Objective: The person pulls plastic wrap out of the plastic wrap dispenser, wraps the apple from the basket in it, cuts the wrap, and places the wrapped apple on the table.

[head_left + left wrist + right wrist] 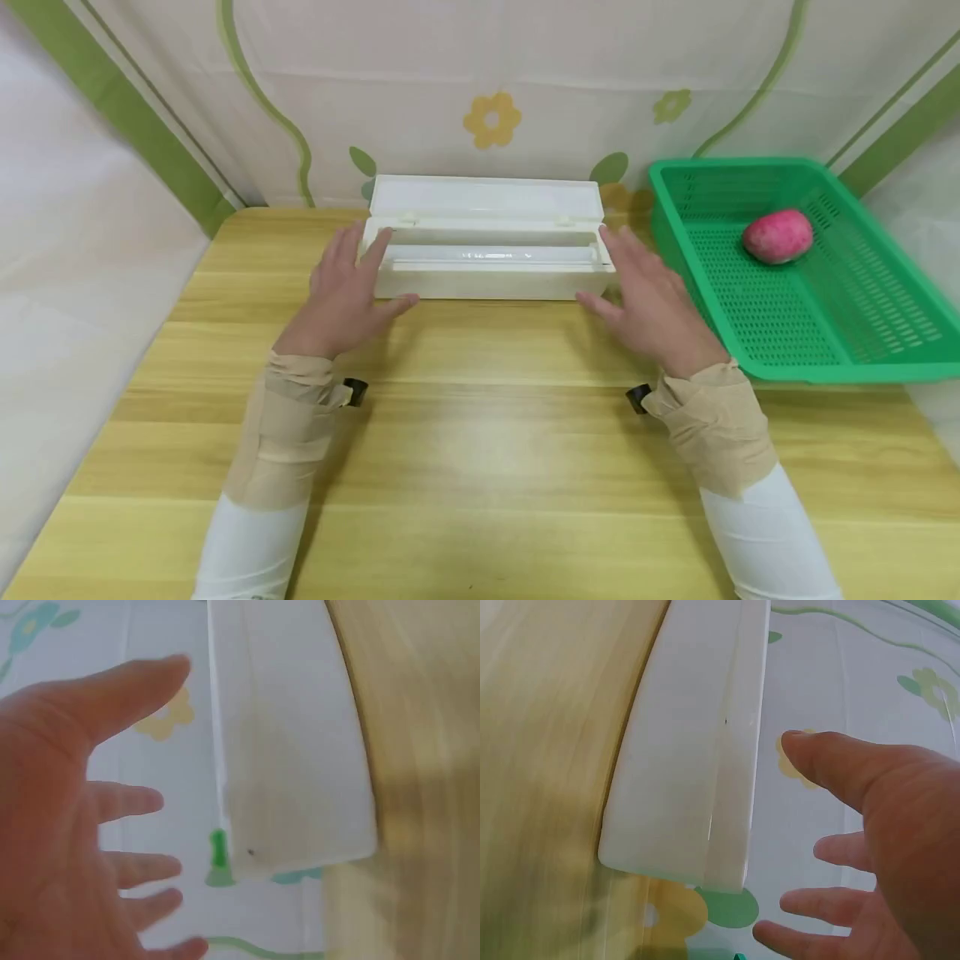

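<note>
Box [495, 286] stands on the desk [487, 450] at 12 o'clock, lid [486, 197] tipped back on its far side, roll [495, 256] lying lengthwise inside. Left hand [341, 296] is at the box's 9 o'clock end, right hand [648, 296] at its 3 o'clock end. Fingers of both are spread and grip nothing. Contact unconfirmed (both wrist views show backdrop [420, 50] between thumb and box edge).

Risks, my judgement: uneven pressure from the two ends could skew the box. The lid looks free to swing; a jolt might drop it onto the fingers. The roll seems loose, so tilting could shift it. The right wrist is near the basket [795, 372] at 3 o'clock; a wide swing could knock it and set the radish [778, 236] rolling.

Views: the head view alone shows roll, raised lid and radish. The left wrist view adds a green tab [218, 849] at the box's edge and a dark speck [250, 853], neither readable from the head.
</note>
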The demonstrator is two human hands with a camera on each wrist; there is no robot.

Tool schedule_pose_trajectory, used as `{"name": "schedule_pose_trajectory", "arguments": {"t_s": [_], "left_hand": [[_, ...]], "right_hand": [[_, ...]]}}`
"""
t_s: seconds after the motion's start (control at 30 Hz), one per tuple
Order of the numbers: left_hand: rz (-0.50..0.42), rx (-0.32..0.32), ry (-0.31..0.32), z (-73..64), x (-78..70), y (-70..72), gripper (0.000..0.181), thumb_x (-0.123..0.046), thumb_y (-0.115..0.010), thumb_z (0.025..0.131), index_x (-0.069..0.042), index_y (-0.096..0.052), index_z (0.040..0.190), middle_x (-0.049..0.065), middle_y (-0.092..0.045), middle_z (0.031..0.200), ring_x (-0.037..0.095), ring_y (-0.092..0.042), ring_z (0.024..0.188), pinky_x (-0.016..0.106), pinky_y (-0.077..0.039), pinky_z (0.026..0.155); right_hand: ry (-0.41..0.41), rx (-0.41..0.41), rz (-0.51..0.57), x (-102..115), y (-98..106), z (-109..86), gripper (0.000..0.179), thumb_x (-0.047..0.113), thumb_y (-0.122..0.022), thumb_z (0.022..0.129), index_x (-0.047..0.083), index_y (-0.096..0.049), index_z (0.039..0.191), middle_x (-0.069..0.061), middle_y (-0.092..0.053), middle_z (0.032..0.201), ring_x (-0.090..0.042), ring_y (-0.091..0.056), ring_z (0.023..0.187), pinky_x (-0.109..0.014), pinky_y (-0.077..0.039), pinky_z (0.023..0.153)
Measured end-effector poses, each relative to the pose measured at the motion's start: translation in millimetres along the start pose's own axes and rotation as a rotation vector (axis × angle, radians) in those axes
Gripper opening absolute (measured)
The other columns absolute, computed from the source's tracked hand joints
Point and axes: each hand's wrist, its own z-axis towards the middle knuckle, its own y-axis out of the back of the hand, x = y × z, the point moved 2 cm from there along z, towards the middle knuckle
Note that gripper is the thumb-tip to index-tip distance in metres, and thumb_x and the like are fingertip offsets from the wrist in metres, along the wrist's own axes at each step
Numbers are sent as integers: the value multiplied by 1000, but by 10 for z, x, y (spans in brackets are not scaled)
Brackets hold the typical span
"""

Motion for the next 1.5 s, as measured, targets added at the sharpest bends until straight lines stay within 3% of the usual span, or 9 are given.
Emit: {"name": "schedule_pose_trajectory", "arguments": {"t_s": [0.23,0.4,0.6,0.8,1.1,1.33,1.5], "left_hand": [[-99,-202,-101,159,152,-15,57,-23,-69,104,0,-51,152,30,-39,160,53,-29,147,68,-33,117],[-187,-267,-102,236,307,-31,40,-17,-67,105,2,-63,140,27,-52,143,48,-38,132,59,-38,107],[-212,-251,-68,308,463,-16,31,-17,-68,105,-1,-70,131,22,-59,134,44,-40,125,55,-39,103],[-237,-219,-59,369,486,-36,29,-17,-67,104,-1,-72,127,21,-59,125,40,-43,119,51,-38,97],[-227,-170,-44,378,494,13,25,-16,-64,104,-2,-74,121,22,-55,124,39,-50,116,50,-41,94],[-246,-201,-31,353,524,46,24,-18,-66,103,-2,-75,119,20,-56,123,35,-53,113,46,-45,92],[-246,-226,-46,381,495,19,23,-17,-66,101,-1,-76,115,20,-58,120,34,-53,112,42,-44,89]], "right_hand": [[79,-42,6,-48,68,80,81,27,-66,106,13,-18,170,-20,-22,175,-45,-21,161,-74,-24,123],[202,-154,1,-66,42,157,65,6,-68,102,3,-39,161,-26,-46,157,-45,-43,145,-61,-36,123],[227,-140,17,-95,14,256,53,-1,-65,102,2,-51,153,-26,-57,137,-41,-60,115,-55,-52,102],[237,-137,24,-133,25,332,43,-2,-64,102,-1,-60,145,-26,-59,123,-39,-65,107,-52,-56,91],[181,-36,68,-146,51,441,32,-1,-62,104,0,-68,135,-26,-58,121,-41,-64,108,-53,-55,94],[143,-5,80,-141,61,453,33,3,-61,106,5,-68,138,-22,-56,119,-39,-60,112,-51,-53,94],[130,-33,88,-160,67,419,34,5,-60,106,6,-67,140,-22,-55,119,-38,-57,112,-51,-51,93]]}}
